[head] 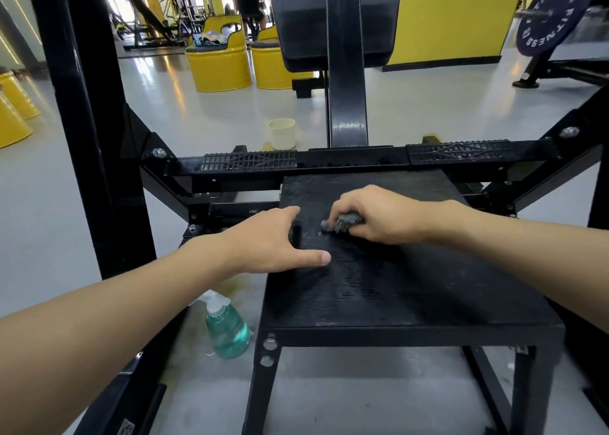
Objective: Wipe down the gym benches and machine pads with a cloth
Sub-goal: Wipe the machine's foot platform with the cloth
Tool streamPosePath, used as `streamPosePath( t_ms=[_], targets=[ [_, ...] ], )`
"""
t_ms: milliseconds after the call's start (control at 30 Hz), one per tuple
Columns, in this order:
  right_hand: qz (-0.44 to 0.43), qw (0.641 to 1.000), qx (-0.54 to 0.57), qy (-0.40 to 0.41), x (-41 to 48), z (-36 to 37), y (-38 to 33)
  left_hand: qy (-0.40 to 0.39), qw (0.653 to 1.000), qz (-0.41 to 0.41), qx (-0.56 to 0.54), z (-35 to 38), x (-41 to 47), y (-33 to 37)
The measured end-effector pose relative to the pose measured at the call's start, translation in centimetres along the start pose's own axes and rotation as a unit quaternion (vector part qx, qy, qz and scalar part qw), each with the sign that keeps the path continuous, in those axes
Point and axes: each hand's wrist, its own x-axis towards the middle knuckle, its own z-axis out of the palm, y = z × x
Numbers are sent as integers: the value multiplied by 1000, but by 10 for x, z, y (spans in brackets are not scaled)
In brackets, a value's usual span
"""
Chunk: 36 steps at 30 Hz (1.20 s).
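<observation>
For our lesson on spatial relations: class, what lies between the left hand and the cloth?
Only a bare strip of the ribbed black platform separates the left hand from the cloth bunched in the right hand, as the head view shows.

Weight plate: white "FITNESS" lettering, repeated around face

We record the platform as matt black, finely ribbed, with pale scuffing. The cloth is grey, crumpled fabric. The frame is glossy black painted metal; its bolts bare metal. The bottle is clear plastic, the cup matt cream, the floor grey and glossy.
</observation>
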Motion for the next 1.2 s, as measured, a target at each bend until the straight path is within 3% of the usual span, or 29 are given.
streamPosePath(
  t_ms=[133, 267, 433, 600, 767, 933, 1100, 1200],
  targets=[
    [42, 997, -54, 44, 6, 1, 4, -4, 999, 8, 32, 2, 2, 8],
    [-11, 999, -17, -33, -11, 3, -10, -27, 997, 5, 73, 2, 6, 12],
    [81, 993, -45, 72, -5, -3, 24, -55, 996, 11, 67, -3, 12, 26],
    [19, 999, -9, -25, -24, -2, 9, -42, 992, 7, 120, 3, 13, 37],
    [85, 993, -44, 67, -21, -6, 33, -34, 990, -5, 139, 8, 12, 40],
    [18, 1000, 4, -14, -39, -3, 16, -32, 987, -16, 156, 11, 14, 42],
    [95, 990, -74, 71, -29, -8, 42, -20, 989, -9, 149, 14, 16, 43],
    [44, 999, -29, 6, -37, -4, 25, -32, 989, -5, 146, 13, 18, 45]
  ],
)
